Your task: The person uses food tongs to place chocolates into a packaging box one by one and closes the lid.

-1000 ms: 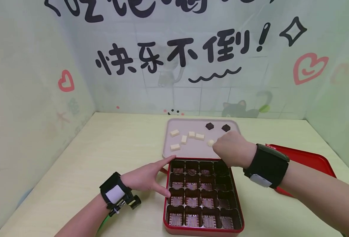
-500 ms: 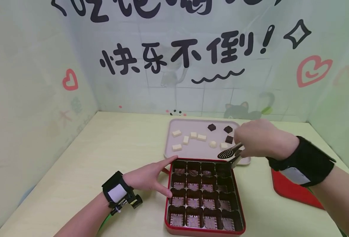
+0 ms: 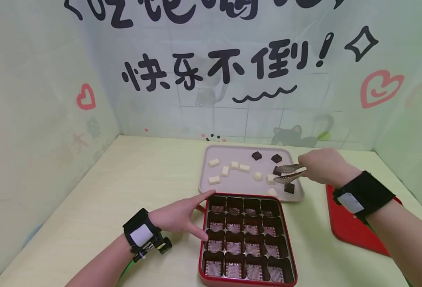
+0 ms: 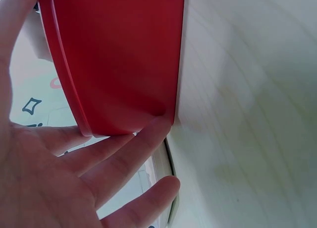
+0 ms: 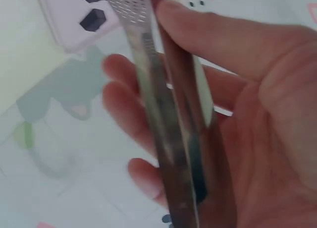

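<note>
My left hand (image 3: 176,215) rests against the left side of a red box (image 3: 246,281) with a dark divided insert, thumb and index finger spread along the rim. In the left wrist view its long fingers (image 4: 129,156) touch the red wall near a corner. My right hand (image 3: 327,165) grips metal tongs (image 3: 290,168) with perforated tips. Their two tips stand apart over the right part of a pale tray (image 3: 237,189), beside a dark chocolate piece (image 3: 277,170) and a white piece (image 3: 270,179). Small brown pieces show in the box's back row compartments.
Several white pieces (image 3: 214,180) lie across the left and middle of the tray. Other dark pieces (image 3: 289,188) sit along its right and back. A red lid-like tray (image 3: 354,233) lies at the right, partly under my right forearm. A printed backdrop (image 3: 211,119) closes off the table's back.
My right hand has moved from over the box's back right corner, rightward and back to the tray. The tongs have swung up out of that compartment. My left hand has stayed put.
</note>
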